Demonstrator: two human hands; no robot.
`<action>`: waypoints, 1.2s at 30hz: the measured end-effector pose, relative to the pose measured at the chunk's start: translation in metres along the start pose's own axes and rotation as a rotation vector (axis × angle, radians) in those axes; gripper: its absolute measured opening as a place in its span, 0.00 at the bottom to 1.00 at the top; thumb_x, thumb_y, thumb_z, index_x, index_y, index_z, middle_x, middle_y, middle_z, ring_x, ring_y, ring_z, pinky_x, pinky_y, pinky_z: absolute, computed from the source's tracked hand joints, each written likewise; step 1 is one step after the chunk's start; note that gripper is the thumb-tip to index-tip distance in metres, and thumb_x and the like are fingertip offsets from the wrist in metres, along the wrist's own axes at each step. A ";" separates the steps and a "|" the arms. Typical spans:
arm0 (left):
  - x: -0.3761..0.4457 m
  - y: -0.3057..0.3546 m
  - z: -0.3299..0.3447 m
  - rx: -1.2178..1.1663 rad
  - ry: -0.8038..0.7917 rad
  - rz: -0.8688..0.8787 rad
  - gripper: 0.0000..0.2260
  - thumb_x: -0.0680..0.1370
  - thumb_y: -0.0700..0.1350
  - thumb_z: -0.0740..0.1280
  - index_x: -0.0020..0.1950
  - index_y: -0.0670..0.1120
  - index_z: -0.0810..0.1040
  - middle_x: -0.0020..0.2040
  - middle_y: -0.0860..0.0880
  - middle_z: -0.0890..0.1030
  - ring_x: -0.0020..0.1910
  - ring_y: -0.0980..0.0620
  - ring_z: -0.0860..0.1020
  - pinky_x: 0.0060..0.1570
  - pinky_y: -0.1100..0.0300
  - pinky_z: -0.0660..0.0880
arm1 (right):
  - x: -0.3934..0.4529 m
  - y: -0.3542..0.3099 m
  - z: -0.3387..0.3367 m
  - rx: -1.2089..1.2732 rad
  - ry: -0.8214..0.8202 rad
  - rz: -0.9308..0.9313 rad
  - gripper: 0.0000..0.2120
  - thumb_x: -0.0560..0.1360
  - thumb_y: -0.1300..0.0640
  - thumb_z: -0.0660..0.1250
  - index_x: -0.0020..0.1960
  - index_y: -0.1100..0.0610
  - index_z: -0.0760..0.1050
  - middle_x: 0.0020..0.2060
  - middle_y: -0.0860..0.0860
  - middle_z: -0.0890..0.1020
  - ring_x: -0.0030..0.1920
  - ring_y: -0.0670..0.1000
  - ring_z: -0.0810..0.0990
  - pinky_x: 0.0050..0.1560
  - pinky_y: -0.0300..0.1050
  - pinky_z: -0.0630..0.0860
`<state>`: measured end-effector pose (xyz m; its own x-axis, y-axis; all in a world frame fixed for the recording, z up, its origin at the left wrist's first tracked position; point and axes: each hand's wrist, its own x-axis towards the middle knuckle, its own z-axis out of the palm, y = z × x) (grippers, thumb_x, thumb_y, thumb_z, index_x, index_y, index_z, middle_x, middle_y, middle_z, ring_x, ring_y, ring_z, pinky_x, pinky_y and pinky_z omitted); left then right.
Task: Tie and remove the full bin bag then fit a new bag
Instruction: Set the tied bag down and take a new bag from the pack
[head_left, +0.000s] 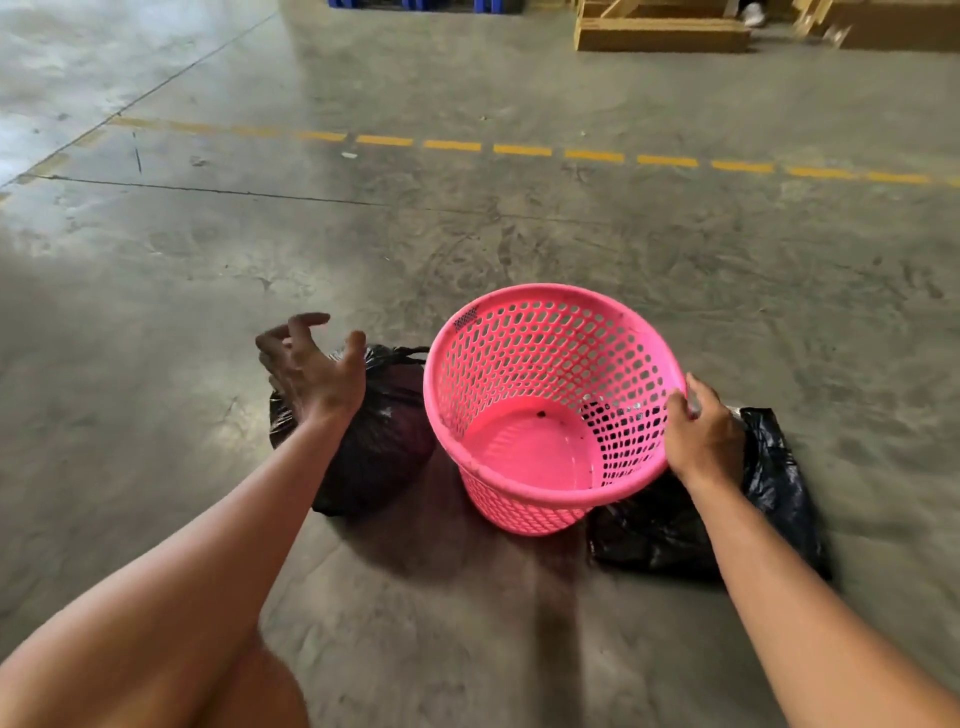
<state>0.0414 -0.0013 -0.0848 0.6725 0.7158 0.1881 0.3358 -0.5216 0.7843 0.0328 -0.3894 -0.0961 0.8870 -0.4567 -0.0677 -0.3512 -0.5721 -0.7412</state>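
A pink perforated plastic bin stands on the concrete floor, tilted toward me, with no bag inside it. My right hand grips its right rim. To the bin's left lies the full black bag, its top tied. My left hand hovers just above that bag with fingers spread, holding nothing. A flat, crumpled black bag lies on the floor to the right of the bin, partly behind my right forearm.
Bare concrete floor surrounds the bin. A dashed yellow line crosses the floor farther away. Wooden pallets or frames sit at the far top right, and blue items at the top edge.
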 end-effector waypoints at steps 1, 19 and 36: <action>-0.004 0.022 0.001 -0.069 -0.013 0.096 0.20 0.70 0.57 0.67 0.60 0.52 0.77 0.63 0.44 0.69 0.61 0.43 0.76 0.64 0.46 0.73 | 0.005 0.000 -0.009 -0.005 -0.020 0.019 0.29 0.76 0.41 0.57 0.73 0.50 0.74 0.66 0.58 0.81 0.65 0.63 0.79 0.65 0.54 0.74; -0.317 0.180 0.158 -0.066 -1.272 0.289 0.09 0.72 0.51 0.71 0.48 0.49 0.82 0.31 0.55 0.78 0.33 0.57 0.75 0.42 0.59 0.72 | 0.113 0.168 -0.166 -0.248 -0.262 0.215 0.07 0.78 0.58 0.68 0.43 0.58 0.82 0.35 0.57 0.84 0.33 0.56 0.83 0.26 0.39 0.72; -0.328 -0.027 0.254 -0.090 -0.916 -0.819 0.20 0.69 0.55 0.79 0.50 0.43 0.79 0.40 0.48 0.82 0.39 0.48 0.80 0.33 0.60 0.70 | 0.099 0.340 -0.086 -0.036 -0.169 0.559 0.34 0.65 0.46 0.81 0.66 0.62 0.78 0.54 0.58 0.83 0.57 0.60 0.82 0.57 0.52 0.77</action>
<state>-0.0210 -0.3400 -0.3178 0.5116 0.2082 -0.8337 0.8536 -0.0119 0.5208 -0.0244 -0.6873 -0.2976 0.5984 -0.5830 -0.5497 -0.7871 -0.2993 -0.5394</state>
